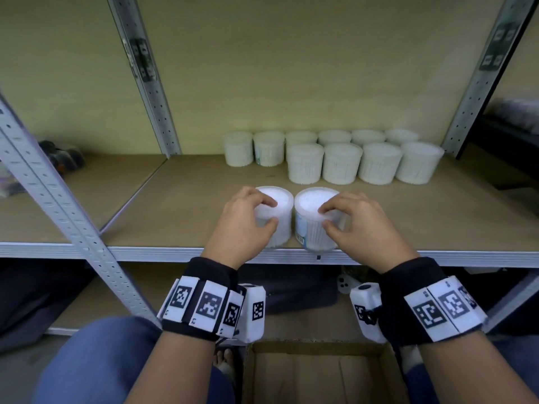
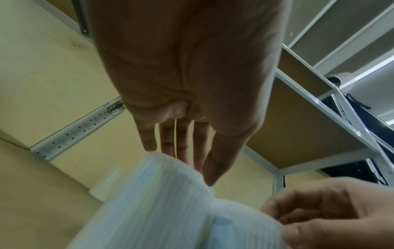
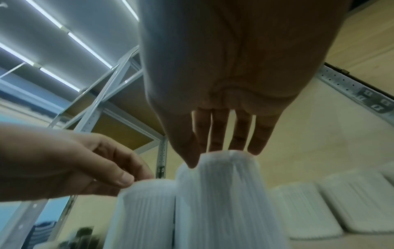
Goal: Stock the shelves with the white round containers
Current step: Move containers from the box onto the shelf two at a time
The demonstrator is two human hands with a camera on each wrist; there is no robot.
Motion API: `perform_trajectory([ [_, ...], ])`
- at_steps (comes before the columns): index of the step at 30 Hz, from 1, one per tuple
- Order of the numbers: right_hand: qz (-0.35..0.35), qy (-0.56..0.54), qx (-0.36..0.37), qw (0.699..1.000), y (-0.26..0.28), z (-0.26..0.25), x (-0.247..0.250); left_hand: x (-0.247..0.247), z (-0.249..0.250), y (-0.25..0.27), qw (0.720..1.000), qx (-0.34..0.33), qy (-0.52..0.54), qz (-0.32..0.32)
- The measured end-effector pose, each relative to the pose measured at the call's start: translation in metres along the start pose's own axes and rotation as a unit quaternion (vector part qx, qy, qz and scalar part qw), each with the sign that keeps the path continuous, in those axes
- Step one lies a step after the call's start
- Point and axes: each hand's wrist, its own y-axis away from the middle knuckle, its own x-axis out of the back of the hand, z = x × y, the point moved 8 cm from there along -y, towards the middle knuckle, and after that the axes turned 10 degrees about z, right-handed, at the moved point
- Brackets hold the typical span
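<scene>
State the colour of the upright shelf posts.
Light grey metal with rows of small holes, clearest on the near-left post in the head view.

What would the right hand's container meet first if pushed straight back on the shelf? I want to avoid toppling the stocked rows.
Probably the front row of white containers. The right hand grips its container near the shelf edge, with bare board between; depth is hard to judge.
</scene>
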Motion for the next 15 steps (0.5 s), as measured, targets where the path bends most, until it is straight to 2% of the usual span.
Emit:
perform_trajectory([
  [8, -0.006, 0.006, 0.008, 1.0, -0.011, -0.004, -0.012, 0.002, -0.007, -0.005, 0.999, -0.005, -0.034, 0.008],
  [15, -0.017, 0.011, 0.015, 1.0, -0.049, -0.017, -0.04, 0.011, -0.032, -0.033, 0.997, 0.024, -0.065, 0.02],
])
